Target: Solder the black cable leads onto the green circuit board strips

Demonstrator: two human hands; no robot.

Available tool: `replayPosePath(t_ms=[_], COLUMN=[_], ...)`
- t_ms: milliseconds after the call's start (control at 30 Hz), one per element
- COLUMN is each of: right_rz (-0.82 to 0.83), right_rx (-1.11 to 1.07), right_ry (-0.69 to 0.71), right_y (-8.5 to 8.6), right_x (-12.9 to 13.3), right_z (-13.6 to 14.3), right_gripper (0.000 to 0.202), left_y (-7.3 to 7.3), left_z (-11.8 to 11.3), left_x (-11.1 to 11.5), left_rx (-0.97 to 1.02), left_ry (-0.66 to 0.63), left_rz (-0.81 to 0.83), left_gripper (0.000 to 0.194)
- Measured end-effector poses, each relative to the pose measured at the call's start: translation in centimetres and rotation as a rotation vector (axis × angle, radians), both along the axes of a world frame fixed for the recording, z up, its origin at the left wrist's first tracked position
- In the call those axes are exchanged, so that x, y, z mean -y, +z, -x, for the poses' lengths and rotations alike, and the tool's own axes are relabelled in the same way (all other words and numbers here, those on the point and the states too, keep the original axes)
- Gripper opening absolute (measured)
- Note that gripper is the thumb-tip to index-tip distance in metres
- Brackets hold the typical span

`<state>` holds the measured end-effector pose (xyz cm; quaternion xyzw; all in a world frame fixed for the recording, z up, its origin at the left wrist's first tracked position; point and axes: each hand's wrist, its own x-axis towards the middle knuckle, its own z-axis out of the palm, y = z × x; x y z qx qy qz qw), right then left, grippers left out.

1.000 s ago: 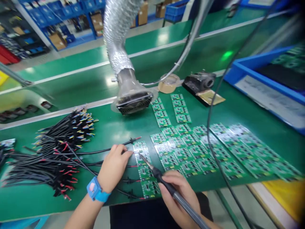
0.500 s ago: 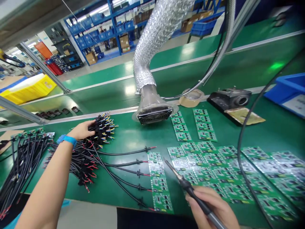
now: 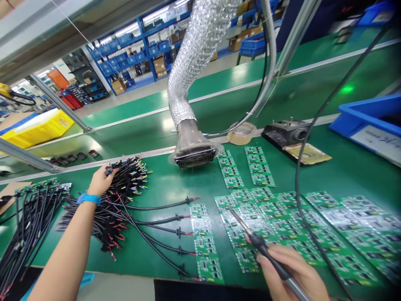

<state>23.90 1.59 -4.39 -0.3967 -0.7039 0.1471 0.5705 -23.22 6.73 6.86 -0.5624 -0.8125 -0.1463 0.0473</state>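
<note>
My left hand (image 3: 102, 180), with a blue band at its wrist, is closed on black cables at the edge of a large cable bundle (image 3: 128, 177) with yellow, blue and white wire ends. My right hand (image 3: 290, 267) grips a soldering iron (image 3: 266, 251), its tip pointing up and left over the green circuit boards. Between the hands lies a strip of boards (image 3: 205, 244); several black cables (image 3: 163, 207) reach its left edge with red wire ends. More cables with red ends (image 3: 109, 228) lie below my left hand.
A fume duct (image 3: 196, 152) hangs above the table's middle. Behind the boards are a tape roll (image 3: 241, 133) and an iron stand (image 3: 288, 131). At the right are a blue bin (image 3: 372, 121) and a hanging black cord (image 3: 300, 184). Wired boards (image 3: 37, 209) lie at the far left.
My left hand has moved slightly left and down at the bundle, with dark cable parts now between its fingers. The soldering iron has shifted right, over the boards. The view has shifted a little.
</note>
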Motion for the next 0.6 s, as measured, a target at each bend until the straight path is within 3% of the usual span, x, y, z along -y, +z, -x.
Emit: replayPosePath(t_ms=[267, 600], right_rz=[0.014, 0.041], right_rx=[-0.044, -0.154], right_ry=[0.009, 0.021], right_y=[0.0, -0.3], right_x=[0.4, 0.6], right_z=[-0.1, 0.1], right_gripper=[0.008, 0.016], left_y=[1.4, 2.1], left_z=[0.5, -1.9], left_x=[0.7, 0.2], left_rx=[0.042, 0.061], left_ry=[0.047, -0.122], left_rz=[-0.015, 0.229], left_gripper=[0.043, 0.047])
